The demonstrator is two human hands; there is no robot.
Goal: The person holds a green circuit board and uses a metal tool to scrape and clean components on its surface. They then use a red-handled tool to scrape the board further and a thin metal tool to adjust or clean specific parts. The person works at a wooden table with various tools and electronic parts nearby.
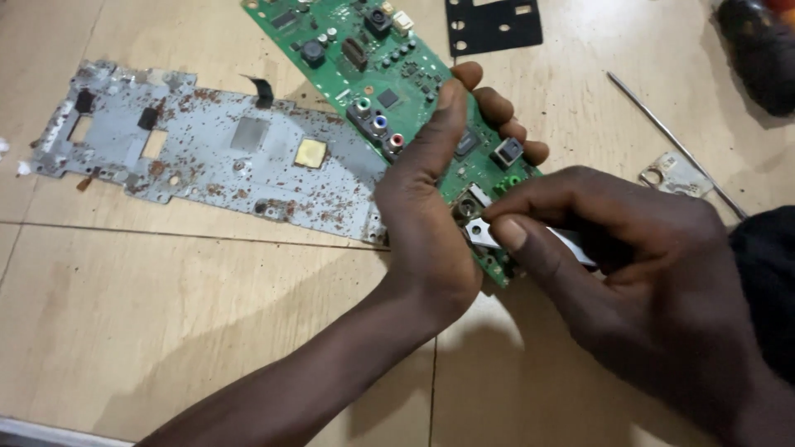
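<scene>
The right hand (pixel 629 273) pinches a small shiny metal piece (pixel 479 230) between thumb and first finger, right at the near end of the green circuit board (pixel 373 74). I cannot tell if the piece is fixed to the board or loose. The left hand (pixel 431 215) is wrapped around that same end of the board, thumb on top and fingers curled under the far edge, holding it up off the wooden table (pixel 166 314).

The board looks thin, light and stiff, but easy to crack if bent. It is covered in little parts, like the round plugs in green, blue and red (pixel 379 124) and black blocks. I think the bare edges are the safe place to hold it, not the little parts. The metal piece is tiny and smooth, so it could slip.

Left of the hands a rusty grey metal plate (pixel 207 149) lies flat on the table. Farther back is a black flat plate with holes (pixel 493 25). On the right lie a thin metal rod (pixel 671 141) and a small metal bit (pixel 675 174).
</scene>
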